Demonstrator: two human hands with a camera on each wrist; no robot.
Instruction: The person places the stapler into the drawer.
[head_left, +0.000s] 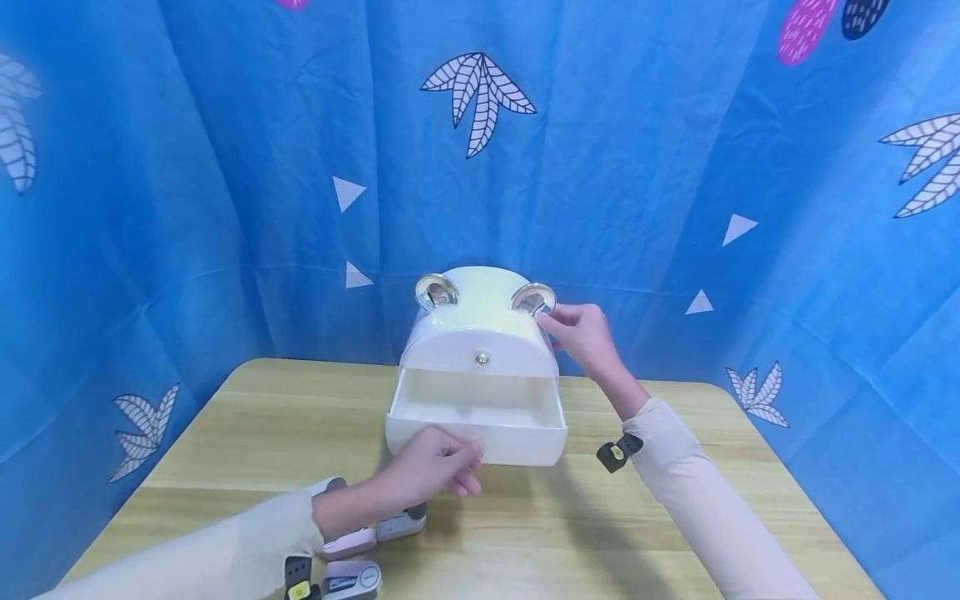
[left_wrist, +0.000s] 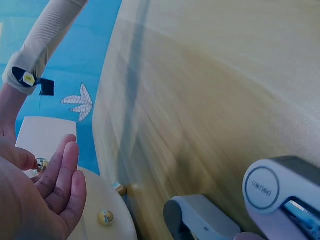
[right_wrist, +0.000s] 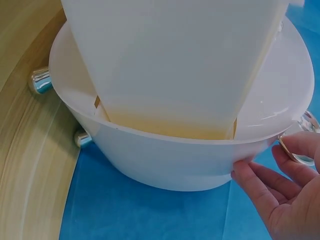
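A white storage box [head_left: 480,329] with two shiny gold ears stands at the middle of the wooden table [head_left: 645,533]. Its bottom drawer [head_left: 517,442] is pulled out toward me. My left hand [head_left: 465,475] is at the drawer's front left, fingers curled. In the left wrist view the left hand [left_wrist: 50,190] pinches a small gold knob [left_wrist: 41,164]. My right hand [head_left: 555,321] holds the box's upper right side at the right ear [head_left: 532,298]. In the right wrist view the fingertips [right_wrist: 250,172] lie on the box's rim [right_wrist: 165,135].
Small white and grey devices [head_left: 401,523] [head_left: 352,577] [left_wrist: 282,195] lie on the table under my left forearm. A blue patterned cloth [head_left: 225,167] hangs close behind and on both sides. Bare tabletop lies to the left and right of the box.
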